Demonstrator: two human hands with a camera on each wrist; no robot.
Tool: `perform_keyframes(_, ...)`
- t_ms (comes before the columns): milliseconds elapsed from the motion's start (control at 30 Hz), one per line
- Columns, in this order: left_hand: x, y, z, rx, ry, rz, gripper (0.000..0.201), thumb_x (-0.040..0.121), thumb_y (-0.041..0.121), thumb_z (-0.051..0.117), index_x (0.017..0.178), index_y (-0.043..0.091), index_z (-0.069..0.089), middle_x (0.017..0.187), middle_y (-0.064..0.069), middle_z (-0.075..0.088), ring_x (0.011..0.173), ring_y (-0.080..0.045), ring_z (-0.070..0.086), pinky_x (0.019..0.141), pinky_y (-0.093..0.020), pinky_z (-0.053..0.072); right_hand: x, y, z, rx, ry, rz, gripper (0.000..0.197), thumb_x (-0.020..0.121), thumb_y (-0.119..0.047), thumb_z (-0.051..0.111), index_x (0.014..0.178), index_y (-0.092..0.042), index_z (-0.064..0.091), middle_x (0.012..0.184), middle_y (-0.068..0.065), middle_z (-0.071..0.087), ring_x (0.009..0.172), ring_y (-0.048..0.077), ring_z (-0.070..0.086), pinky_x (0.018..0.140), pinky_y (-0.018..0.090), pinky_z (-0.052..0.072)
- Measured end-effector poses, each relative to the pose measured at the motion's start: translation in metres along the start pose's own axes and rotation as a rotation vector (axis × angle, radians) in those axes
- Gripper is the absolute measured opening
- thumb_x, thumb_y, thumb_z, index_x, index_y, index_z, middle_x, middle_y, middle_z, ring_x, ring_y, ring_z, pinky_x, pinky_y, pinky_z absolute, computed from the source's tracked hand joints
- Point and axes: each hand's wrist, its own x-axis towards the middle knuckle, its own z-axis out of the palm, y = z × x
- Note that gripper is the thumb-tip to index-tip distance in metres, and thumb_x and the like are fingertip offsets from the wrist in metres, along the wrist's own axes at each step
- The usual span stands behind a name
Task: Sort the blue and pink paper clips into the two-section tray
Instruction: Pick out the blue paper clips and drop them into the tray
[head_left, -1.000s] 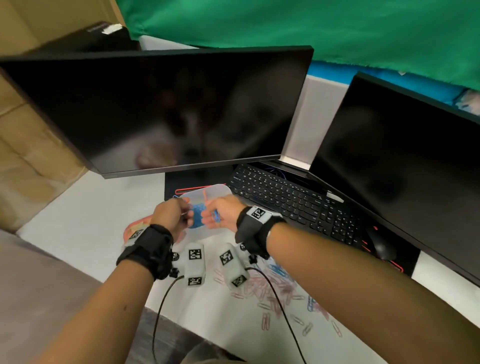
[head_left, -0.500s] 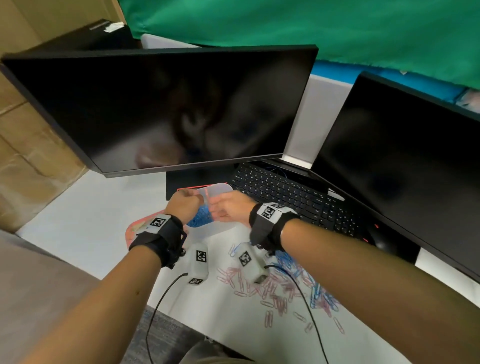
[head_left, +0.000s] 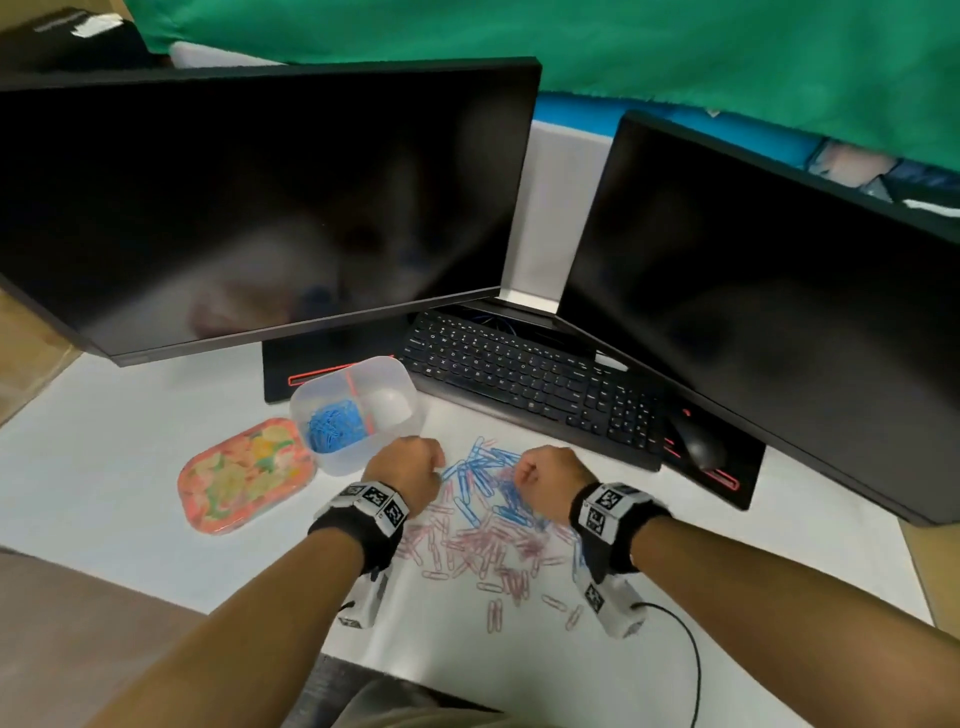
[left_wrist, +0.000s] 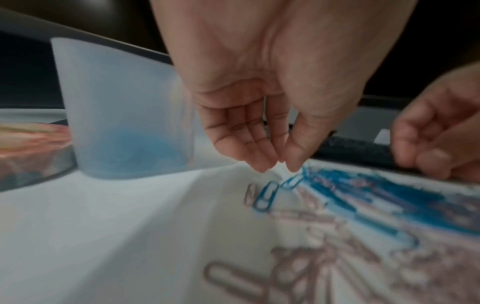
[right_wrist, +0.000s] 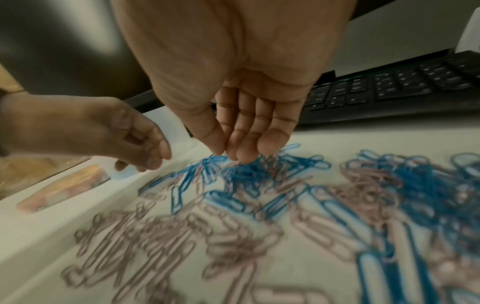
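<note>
Both grips loosely parted, holding nothing: left hand (left_wrist: 259, 115), right hand (right_wrist: 246, 115) fingertips brushing blue paper clips (head_left: 485, 475); two-section tray (head_left: 340, 462) at 10 o'clock.

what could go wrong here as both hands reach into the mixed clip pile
Blue and pink clips lie tangled in the pile, so the right hand, fingertips down in a dense blue knot, may well lift a pink one hooked to it. The tray holds blue clips in one section only; a stray pink could land there. The left hand works near the tray's wall and might nudge it.
</note>
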Motion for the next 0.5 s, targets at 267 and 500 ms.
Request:
perform_keyframes(267,0.007,-0.003,0.019,0.243,-0.039,-0.076,0.024,0.09,0.021,0.053,0.11,0.01,0.062,0.11,-0.011,0.062,0.101,-0.03,0.061,0.081,-0.037,0.052,-0.001,-0.023,0.045,-0.109,-0.023,-0.152,0.008,0.082,-0.008,0.054,0.086,-0.012,0.061,0.095,0.008,0.065,0.086,0.027,0.061,0.076,0.031,0.051)
perform_keyframes(500,0.007,-0.004,0.019,0.225,-0.037,-0.09,0.027,0.086,0.018,0.054,0.109,0.006,0.062,0.11,-0.011,0.055,0.103,-0.031,0.057,0.083,-0.04,0.052,0.003,-0.03,0.063,-0.183,-0.028,-0.2,0.023,0.082,0.006,0.049,0.098,-0.005,0.059,0.099,0.015,0.063,0.09,0.031,0.061,0.073,0.032,0.047)
